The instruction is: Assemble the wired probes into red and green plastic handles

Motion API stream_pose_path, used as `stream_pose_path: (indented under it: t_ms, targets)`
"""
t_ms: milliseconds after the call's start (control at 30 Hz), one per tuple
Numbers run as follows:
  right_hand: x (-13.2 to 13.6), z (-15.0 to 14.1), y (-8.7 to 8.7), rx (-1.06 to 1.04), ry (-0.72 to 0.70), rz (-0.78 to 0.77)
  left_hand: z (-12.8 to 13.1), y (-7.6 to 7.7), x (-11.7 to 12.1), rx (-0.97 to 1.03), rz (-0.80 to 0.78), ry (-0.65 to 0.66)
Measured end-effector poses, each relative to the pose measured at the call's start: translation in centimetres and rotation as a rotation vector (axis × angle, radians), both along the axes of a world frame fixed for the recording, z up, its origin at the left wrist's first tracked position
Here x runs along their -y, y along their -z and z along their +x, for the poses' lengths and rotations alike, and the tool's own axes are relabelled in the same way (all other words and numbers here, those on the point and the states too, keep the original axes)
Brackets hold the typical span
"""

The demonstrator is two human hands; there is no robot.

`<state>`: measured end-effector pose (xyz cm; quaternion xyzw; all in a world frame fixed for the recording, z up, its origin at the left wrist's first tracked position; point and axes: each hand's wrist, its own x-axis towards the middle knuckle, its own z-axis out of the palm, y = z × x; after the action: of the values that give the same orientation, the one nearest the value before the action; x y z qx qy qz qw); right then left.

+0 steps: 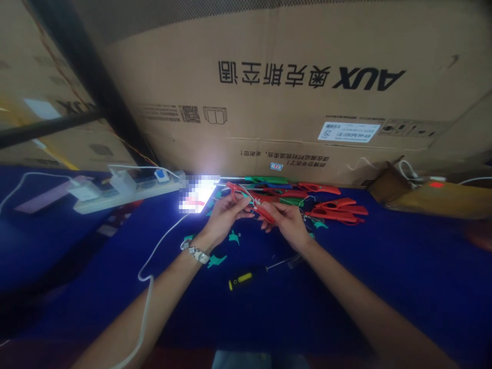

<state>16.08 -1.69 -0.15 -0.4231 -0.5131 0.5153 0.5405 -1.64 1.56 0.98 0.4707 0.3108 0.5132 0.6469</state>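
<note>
A red long-nosed lighter [235, 189] with its casing and inner white parts showing is held between both hands. My left hand [225, 215], closed, pinches its middle between thumb and fingers. My right hand [286, 221] is closed around the handle end, thumb on top; its fingertips hide part of the casing. Behind the hands lies a pile of similar lighters, among them a green one [265, 180] and a red one [338, 209]. Loose green trigger pieces [217, 261] lie below my left hand. A yellow-handled screwdriver [241, 280] rests on the blue cloth, apart from both hands.
A glowing phone [200, 195] stands left of the lighters, with a white cable [154, 251] crossing my left forearm. Further left is a power strip [115, 197] with plugged chargers. A large cardboard box [269, 113] closes off the back; a smaller box [430, 202] sits right.
</note>
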Motion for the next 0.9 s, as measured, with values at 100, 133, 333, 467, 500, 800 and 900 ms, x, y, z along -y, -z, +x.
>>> stream_pose_path:
  t_ms: [100,133,333,467,500,800,900]
  targets:
    - [0.0,-0.2,0.4,-0.017,0.007,-0.025,0.3,0.0,0.2,0.021,-0.014,-0.016]
    - [0.0,-0.2,0.5,-0.017,0.000,-0.033,0.4,-0.1,0.3,0.021,-0.024,-0.019]
    - [0.1,0.0,0.7,0.005,-0.090,-0.005,0.9,-0.1,0.6,0.007,-0.059,-0.051]
    - [0.3,0.0,0.5,0.041,-0.015,0.060,1.1,-0.2,0.8,-0.009,-0.051,-0.028]
    - [0.4,-0.1,0.4,0.046,-0.004,0.067,1.2,-0.3,0.8,-0.001,-0.054,-0.015]
    - [0.7,-0.7,0.6,0.054,0.058,0.058,1.9,0.1,1.2,-0.019,-0.086,-0.072]
    - [0.7,-0.5,0.5,0.017,0.037,0.030,2.0,-0.1,1.3,0.010,-0.110,-0.071]
